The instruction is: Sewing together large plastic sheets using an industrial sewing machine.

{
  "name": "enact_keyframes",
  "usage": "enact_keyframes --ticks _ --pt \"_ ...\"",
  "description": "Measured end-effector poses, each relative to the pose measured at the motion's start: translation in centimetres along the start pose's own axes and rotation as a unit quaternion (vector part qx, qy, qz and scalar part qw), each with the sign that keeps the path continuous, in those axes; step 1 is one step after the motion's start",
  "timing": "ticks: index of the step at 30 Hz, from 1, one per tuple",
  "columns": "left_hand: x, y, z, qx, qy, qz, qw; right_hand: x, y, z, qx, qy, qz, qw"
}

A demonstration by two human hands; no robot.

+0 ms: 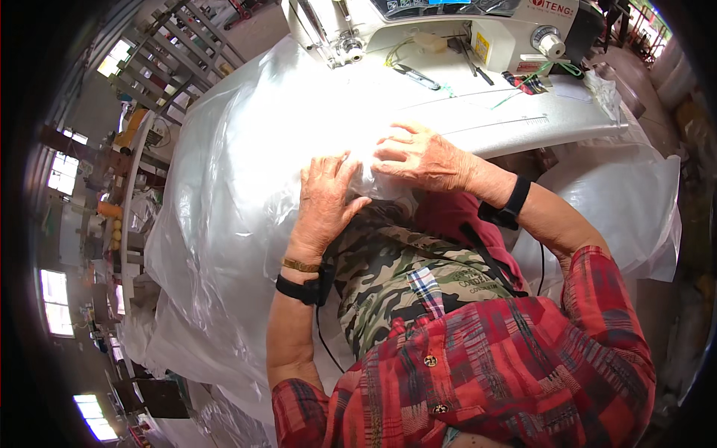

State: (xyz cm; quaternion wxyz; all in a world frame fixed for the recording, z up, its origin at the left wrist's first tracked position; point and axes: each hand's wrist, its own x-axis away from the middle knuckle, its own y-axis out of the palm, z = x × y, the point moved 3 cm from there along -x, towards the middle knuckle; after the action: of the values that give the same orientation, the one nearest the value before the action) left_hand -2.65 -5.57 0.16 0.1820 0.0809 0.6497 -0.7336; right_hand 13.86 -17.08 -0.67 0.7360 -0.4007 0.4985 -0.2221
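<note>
The clear plastic sheet [213, 216] spreads from the left of the frame to its centre, in loose folds; I judge that its hanging weight could drag it askew. Near the centre, the left hand [325, 196] lies on this sheet, thumb apart from the fingers, so the slippery film might slide under it. At upper centre, the blade tool [418, 77] lies on the machine bed and could nick the film, if this is pulled across. Just right of centre, the right hand [426, 159] has curled fingers; whether they pinch film, I cannot tell. Strong glare there could hide a crease.
</note>
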Motion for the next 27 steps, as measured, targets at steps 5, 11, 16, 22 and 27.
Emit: enact_keyframes --ticks 5,11,16,22,27 --pt "0.2 -0.1 0.0 0.019 -0.012 0.010 1.000 0.0 0.9 0.0 -0.078 0.102 0.022 0.991" --pt "-0.5 0.0 -2.8 0.217 -0.056 0.103 0.969 -1.3 0.6 -0.3 -0.117 0.247 0.015 0.962" --pt "-1.0 0.7 -4.1 0.320 -0.191 0.087 0.924 -1.6 0.7 0.0 -0.113 0.296 0.000 0.948" --pt "-2.3 -0.1 -3.8 0.250 -0.230 0.058 0.939 -1.6 -0.3 0.3 -0.226 0.270 0.036 0.935" --pt "-2.9 0.0 -3.5 0.263 -0.232 0.039 0.935 -2.7 0.8 0.2 -0.089 0.225 0.016 0.970"
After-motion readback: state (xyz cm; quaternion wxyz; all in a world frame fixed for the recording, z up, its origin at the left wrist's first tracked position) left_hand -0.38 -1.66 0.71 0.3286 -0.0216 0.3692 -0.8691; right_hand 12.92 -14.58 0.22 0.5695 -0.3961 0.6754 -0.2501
